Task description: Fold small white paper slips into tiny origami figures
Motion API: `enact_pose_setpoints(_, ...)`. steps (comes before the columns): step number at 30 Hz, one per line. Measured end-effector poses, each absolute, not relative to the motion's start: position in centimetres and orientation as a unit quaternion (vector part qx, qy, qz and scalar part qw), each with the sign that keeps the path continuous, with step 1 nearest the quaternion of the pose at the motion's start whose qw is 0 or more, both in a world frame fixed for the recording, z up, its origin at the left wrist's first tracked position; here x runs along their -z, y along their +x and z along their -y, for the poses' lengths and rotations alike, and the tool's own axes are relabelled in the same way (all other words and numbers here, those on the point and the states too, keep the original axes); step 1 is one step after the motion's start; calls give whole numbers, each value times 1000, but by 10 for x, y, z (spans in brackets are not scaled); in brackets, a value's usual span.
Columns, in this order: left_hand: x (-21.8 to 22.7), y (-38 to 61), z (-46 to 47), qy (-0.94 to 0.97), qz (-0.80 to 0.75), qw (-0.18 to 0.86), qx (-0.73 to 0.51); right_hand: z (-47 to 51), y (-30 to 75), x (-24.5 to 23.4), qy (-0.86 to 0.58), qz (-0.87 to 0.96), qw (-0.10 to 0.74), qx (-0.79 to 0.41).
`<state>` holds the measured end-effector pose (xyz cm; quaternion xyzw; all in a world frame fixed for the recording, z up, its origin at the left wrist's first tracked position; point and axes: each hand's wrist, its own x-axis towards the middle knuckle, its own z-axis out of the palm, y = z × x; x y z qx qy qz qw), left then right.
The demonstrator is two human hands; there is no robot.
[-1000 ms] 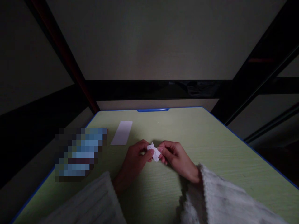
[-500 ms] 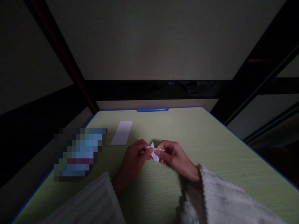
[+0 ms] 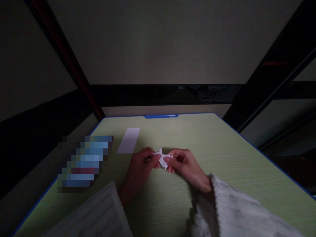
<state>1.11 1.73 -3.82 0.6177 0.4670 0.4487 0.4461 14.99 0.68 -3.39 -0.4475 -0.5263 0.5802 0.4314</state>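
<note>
I pinch a small white, creased, pointed piece of what looks like paper (image 3: 162, 161) between my two hands, above the middle of the pale green wood-grained tabletop with a blue edge (image 3: 209, 138). My left hand (image 3: 142, 164) grips its left side, thumb on top and fingers curled behind; my right hand (image 3: 186, 164) grips the right side the same way. I judge that holding it from both sides, thumbs close together, steadies something so small and lets me press on its creases. Corners stick out on the far and near sides, clear of my thumbs. I cannot tell whether my fingers rest on the tabletop.

A flat white rectangular sheet (image 3: 128, 141) lies far left of my hands, probably there to leave them room. Farther left is a bluish, pixelated slanted object (image 3: 86, 161), too obscured to identify.
</note>
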Motion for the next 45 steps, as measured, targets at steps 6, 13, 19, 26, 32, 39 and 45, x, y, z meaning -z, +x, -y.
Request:
enact_pose_setpoints(6,32,13,-17,607,-482,461,-433,-6,152,34,-436,532,427,-587)
enact_pose_setpoints(13,32,12,-19,588,-471,502,-424,-6,153,34,-443,545,412,-580)
enact_pose_setpoints(19,36,10,-19,535,-474,564,-413,-6,154,36,-460,558,403,-560)
enact_pose_setpoints(26,36,8,-20,565,-470,549,-399,-6,154,38,-464,571,397,-548)
enact_pose_setpoints(32,31,9,-17,664,-485,389,-416,-6,151,37,-449,559,395,-575)
enact_pose_setpoints(39,34,9,-13,772,-433,263,-384,-5,150,36,-443,567,398,-569)
enact_pose_setpoints(45,38,11,-12,771,-437,290,-362,-3,152,37,-477,616,364,-511)
